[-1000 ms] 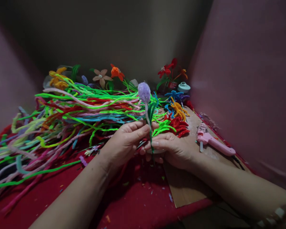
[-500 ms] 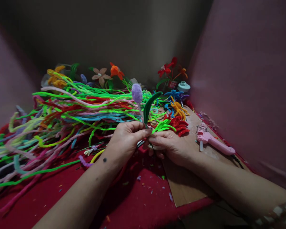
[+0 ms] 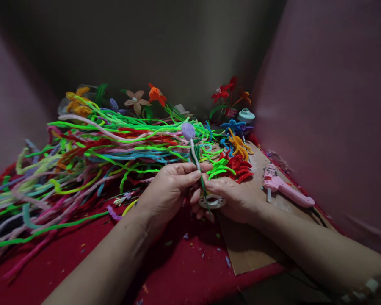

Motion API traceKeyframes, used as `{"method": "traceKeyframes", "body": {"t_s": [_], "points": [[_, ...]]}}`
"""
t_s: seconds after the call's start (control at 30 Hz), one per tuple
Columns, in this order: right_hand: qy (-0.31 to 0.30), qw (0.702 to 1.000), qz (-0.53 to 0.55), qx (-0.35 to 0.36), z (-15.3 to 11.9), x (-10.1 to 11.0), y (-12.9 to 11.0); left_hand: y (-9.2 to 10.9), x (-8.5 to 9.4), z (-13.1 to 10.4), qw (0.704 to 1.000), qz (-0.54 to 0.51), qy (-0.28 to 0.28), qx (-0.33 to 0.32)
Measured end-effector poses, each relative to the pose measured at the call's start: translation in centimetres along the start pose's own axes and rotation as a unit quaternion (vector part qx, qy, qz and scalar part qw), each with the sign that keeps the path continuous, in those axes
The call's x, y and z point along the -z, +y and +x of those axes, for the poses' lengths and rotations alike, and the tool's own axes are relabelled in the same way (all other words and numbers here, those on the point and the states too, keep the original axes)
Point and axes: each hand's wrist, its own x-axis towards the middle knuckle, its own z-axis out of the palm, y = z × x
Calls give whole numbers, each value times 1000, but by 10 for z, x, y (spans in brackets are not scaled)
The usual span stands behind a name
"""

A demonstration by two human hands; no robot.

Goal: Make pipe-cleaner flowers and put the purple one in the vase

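A purple fuzzy flower bud (image 3: 188, 131) stands on a pale stem (image 3: 194, 153), with a dark green leaf (image 3: 195, 151) behind it. My left hand (image 3: 179, 181) pinches the stem between thumb and fingers. Below the pinch, the dark green lower stem (image 3: 205, 195) slants down past my right hand (image 3: 229, 194). The right hand is closed around a pale spool with holes in its rim (image 3: 213, 201), its thumb close to the stem. Both hands almost touch.
Many coloured fuzzy stems (image 3: 114, 140) pile up at left and centre. Red fuzzy pieces (image 3: 239, 167) and a pink glue gun (image 3: 284, 189) lie on cardboard (image 3: 246, 250) at right. Finished flowers (image 3: 137, 101) line the back. Scraps dot the red cloth (image 3: 174, 271).
The bud has tipped and sits lower, and the leaf has turned behind the stem. The spool and the lower stem now show between my hands.
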Motion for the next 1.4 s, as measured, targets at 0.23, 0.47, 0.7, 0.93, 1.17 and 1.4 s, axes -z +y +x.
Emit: {"method": "traceKeyframes", "body": {"t_s": [0.23,0.47,0.7,0.93,1.17,1.4], "points": [[-2,1000,-27,6,-3,0,-2,-2,0,2,999,-33,-28,-23],[48,995,-77,33,-4,2,0,1,3,2,999,8,-2,-53],[62,990,-118,46,-2,3,0,-4,2,5,994,70,68,-52],[65,983,-168,33,-4,4,-1,-6,2,4,992,86,83,-36],[37,994,-106,15,-2,5,2,-3,-2,2,994,63,91,-7],[30,999,-41,-7,-1,5,0,-4,4,3,999,44,31,5]]}}
